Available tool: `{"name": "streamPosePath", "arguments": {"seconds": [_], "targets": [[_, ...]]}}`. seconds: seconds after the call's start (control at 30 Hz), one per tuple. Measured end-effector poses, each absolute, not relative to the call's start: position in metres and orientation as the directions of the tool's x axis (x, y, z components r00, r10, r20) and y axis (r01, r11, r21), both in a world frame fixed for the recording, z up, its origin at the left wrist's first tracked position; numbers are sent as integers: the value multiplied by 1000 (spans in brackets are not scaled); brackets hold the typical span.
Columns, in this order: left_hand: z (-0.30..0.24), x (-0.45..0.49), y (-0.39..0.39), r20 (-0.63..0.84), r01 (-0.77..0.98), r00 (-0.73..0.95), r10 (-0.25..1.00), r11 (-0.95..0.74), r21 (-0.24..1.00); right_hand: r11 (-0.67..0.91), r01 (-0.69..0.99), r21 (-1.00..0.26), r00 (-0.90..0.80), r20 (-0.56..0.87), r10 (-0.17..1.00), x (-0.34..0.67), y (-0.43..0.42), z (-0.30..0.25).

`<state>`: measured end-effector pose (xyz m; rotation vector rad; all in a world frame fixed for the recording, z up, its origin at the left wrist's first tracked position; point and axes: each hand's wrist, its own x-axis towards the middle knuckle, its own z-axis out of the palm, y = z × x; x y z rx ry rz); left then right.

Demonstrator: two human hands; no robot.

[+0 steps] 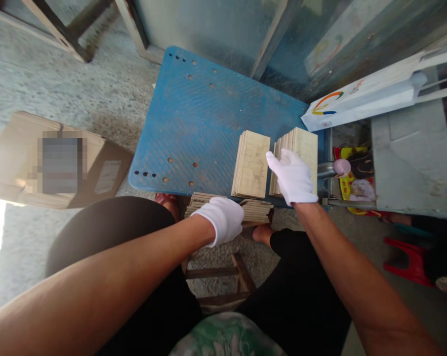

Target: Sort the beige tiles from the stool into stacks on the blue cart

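left panel stack (pixel 251 164): thin cream-coloured panels laid face to face, resting on a blue perforated plastic pallet (pixel 197 118) near its front edge, long axis pointing away from the wearer. right panel stack (pixel 301 155): same form and orientation, just beside the first, with a narrow gap between them. front panel stack (pixel 258 212): sits just in front of the pallet edge, long axis running crosswise. its support is hidden; a wooden stool (pixel 218 273) shows below it.

left hand (pixel 218 220): white-gloved, closed over the front panel stack, and appears to grip it. right hand (pixel 292 177): white-gloved and open, fingers straight and together, lying against the right panel stack with the fingertips toward the gap. no grip is visible. the right hand is nearer the two pallet stacks; the left hand is nearer the front stack.

surroundings: a cardboard box (pixel 16 148) with a blurred label lies on the concrete floor (pixel 71 84) to the left. a white printed paper bag (pixel 356 94) is at upper right, and a red plastic stool (pixel 408 262) is at lower right.
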<state>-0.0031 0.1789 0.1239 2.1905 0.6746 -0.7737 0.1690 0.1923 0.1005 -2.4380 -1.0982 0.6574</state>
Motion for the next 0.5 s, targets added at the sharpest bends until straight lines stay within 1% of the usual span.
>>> {"name": "streamPosePath", "arguments": {"seconds": [0.1, 0.2, 0.27, 0.33, 0.4, 0.43, 0.5], "targets": [[103, 2, 174, -692, 657, 678, 248, -627, 419, -629, 381, -678, 626, -311, 715, 174, 175, 120], [81, 2, 170, -707, 669, 655, 265, -638, 381, -581, 141, -802, 638, -375, 673, 182, 164, 121], [72, 0, 166, -712, 678, 639, 292, -651, 342, -540, 24, -842, 625, -409, 665, 191, 159, 116], [69, -2, 160, -704, 674, 634, 318, -674, 302, -524, -56, -850, 600, -448, 663, 201, 155, 109], [71, 0, 151, -705, 657, 630, 327, -709, 258, -529, -87, -844, 551, -483, 680, 211, 152, 103], [72, 3, 144, -704, 646, 632, 324, -722, 248, -533, -63, -844, 522, -484, 703, 216, 151, 100], [74, 11, 129, -684, 633, 653, 325, -731, 256, -520, 88, -850, 485, -419, 767, 225, 150, 94]]}}
